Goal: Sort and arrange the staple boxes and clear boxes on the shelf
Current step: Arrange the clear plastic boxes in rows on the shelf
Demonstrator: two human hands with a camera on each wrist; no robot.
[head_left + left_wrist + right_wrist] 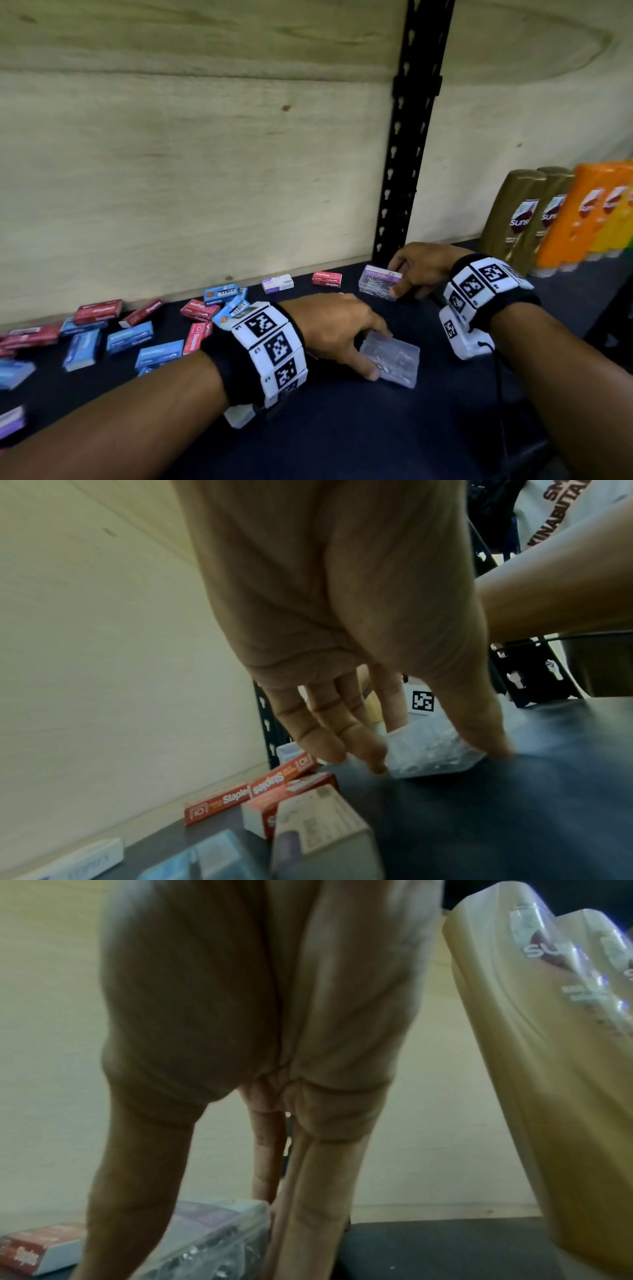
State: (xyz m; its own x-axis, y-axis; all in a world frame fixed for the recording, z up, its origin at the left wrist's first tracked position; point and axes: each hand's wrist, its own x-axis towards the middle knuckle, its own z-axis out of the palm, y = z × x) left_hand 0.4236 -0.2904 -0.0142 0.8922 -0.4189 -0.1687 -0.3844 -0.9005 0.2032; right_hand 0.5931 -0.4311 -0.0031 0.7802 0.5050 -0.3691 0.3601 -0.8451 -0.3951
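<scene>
A clear box (397, 359) of metal clips lies flat on the dark shelf (342, 431). My left hand (377, 352) pinches it, fingers on the far edge and thumb on the near edge; the left wrist view shows the same clear box (421, 739) between thumb and fingers (373, 764). Further back, my right hand (396, 281) grips a second clear box (376, 284) with a purple label, near the black post. In the right wrist view this labelled box (212, 1240) sits between thumb and fingers. Red and blue staple boxes (130, 339) lie scattered at the left.
A red staple box (327, 279) and a white-purple one (278, 283) lie along the plywood back wall. The black upright post (404, 171) stands behind my right hand. Gold shampoo bottles (513, 219) and orange ones (582, 219) line the right side.
</scene>
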